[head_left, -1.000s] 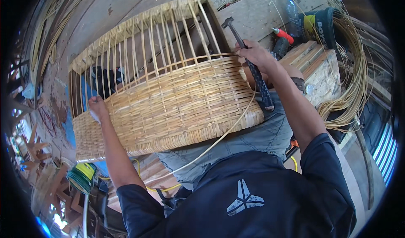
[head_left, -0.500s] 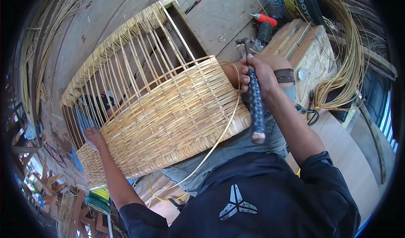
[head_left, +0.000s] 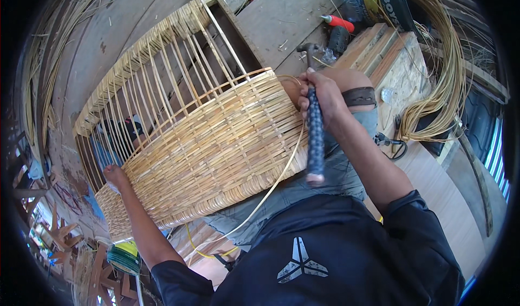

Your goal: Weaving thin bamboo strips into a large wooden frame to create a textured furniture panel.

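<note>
Grey floorboards (head_left: 292,14) beyond, right fingers (head_left: 304,103) clasping a blue-handled hammer (head_left: 316,138) retreat, seemingly freeing tan rattan weaving (head_left: 216,138); left fingers (head_left: 111,170), grip unclear.

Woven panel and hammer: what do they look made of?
Woven panel: probably rattan or similar cane; pale tan strips with a slight natural sheen, interlaced around slender rods.
Hammer: head likely steel, given its dull, dark grey look; grip has a blue-black checked pattern, maybe rubber or wrapped tape, but the look leaves that open.
</note>
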The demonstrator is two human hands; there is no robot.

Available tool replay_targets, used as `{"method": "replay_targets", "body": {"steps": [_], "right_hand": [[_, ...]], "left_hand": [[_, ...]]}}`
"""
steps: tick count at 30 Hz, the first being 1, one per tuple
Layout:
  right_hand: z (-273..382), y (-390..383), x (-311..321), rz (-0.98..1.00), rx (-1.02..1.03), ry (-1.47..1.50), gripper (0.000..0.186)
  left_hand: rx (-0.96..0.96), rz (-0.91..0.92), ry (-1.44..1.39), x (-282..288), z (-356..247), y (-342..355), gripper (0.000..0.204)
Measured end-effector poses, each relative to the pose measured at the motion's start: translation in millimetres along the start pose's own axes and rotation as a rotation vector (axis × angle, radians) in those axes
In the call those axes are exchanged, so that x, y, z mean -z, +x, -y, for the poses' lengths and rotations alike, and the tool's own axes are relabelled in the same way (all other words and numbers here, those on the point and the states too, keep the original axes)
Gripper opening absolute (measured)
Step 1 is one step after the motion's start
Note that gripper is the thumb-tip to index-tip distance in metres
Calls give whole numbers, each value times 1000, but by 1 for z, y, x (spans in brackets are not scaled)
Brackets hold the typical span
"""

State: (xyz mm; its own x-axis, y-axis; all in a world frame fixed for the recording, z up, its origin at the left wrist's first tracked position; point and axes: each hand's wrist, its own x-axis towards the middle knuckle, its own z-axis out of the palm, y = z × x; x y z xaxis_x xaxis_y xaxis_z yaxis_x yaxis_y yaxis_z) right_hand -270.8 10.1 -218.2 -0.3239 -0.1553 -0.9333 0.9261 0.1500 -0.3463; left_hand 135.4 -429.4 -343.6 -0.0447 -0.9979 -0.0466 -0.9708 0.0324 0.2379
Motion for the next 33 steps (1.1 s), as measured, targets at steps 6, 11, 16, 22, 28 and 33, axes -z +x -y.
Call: {"method": "replay_targets", "body": {"steps": [6,11,16,22,28,33], "right_hand": [[-3,-10,-2,17,138,-269,25],[3,-10,-8,112,-24,-594,25],[26,42,0,31,288,-566,30],[7,122,-19,-148,152,-796,34],[25,102,-23,0,158,-1022,53],[13,125,-9,29,292,-1108,54]], "left_hand": [[-33,-37,101,3,25,14,28],[-26,-15,95,8,18,14,27],[-31,5,66,4,0,6,26],[-223,-21,259,1,29,23,24],[-448,27,657,20,-39,-6,20],[-912,326,-85,-2,-258,-141,25]]}}
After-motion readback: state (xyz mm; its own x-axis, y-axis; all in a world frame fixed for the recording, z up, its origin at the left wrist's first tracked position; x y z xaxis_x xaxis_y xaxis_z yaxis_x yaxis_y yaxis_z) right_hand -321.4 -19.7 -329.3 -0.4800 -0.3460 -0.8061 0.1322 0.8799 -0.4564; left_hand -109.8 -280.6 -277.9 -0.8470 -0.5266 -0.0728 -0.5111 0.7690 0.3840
